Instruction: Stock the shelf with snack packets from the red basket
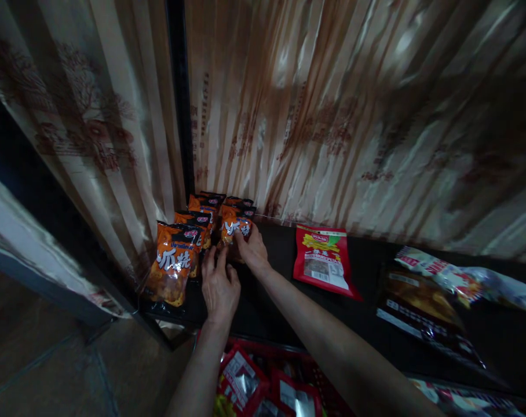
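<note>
An orange and black snack bag (233, 225) stands near the back of the dark shelf. My right hand (253, 250) grips it at its right side, thumb on the front. Just below it, my left hand (221, 288) has its fingers stretched out and apart, the tips by the bag's lower edge. To the left, similar orange bags stand in a row, the front snack bag (172, 263) leaning back on those behind. More such bags sit behind the one in my right hand, partly hidden.
On the shelf (263, 310), a red snack bag (321, 260) lies to the right, with a brown bag (423, 313) and colourful packets (445, 272) farther along. Below the front edge is a red basket (328, 379) of red packets. A patterned curtain (263, 116) hangs behind; a dark post (179, 87) stands at the corner.
</note>
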Motion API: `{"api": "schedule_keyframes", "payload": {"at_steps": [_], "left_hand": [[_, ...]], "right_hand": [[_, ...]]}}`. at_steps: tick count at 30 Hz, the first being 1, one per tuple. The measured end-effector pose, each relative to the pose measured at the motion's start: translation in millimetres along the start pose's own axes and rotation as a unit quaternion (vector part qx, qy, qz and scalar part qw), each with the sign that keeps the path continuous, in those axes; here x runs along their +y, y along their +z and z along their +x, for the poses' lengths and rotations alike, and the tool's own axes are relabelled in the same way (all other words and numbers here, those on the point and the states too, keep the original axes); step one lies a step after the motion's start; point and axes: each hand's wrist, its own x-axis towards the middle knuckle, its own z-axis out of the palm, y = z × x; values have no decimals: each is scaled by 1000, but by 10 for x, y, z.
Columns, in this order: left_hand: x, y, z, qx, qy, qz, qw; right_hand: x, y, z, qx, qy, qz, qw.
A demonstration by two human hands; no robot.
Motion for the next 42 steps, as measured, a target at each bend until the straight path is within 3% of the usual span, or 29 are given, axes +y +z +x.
{"api": "schedule_keyframes", "payload": {"at_steps": [3,6,11,16,24,42], "left_hand": [[21,-4,85,12,46,12,999],[75,30,311,3,60,9,998],[204,154,717,-79,-7,2,997],[305,245,861,-91,-30,-14,995],[355,279,1135,-173,-181,-12,968],[320,319,1156,-170,-144,9,975]], "right_hand": [[28,21,15,24,-8,7,1000],[79,48,61,46,-35,50,997],[157,109,136,36,-60,162,984],[162,132,131,7,-28,186,982],[105,66,115,-8,-13,177,984],[85,114,157,28,8,175,984]]}}
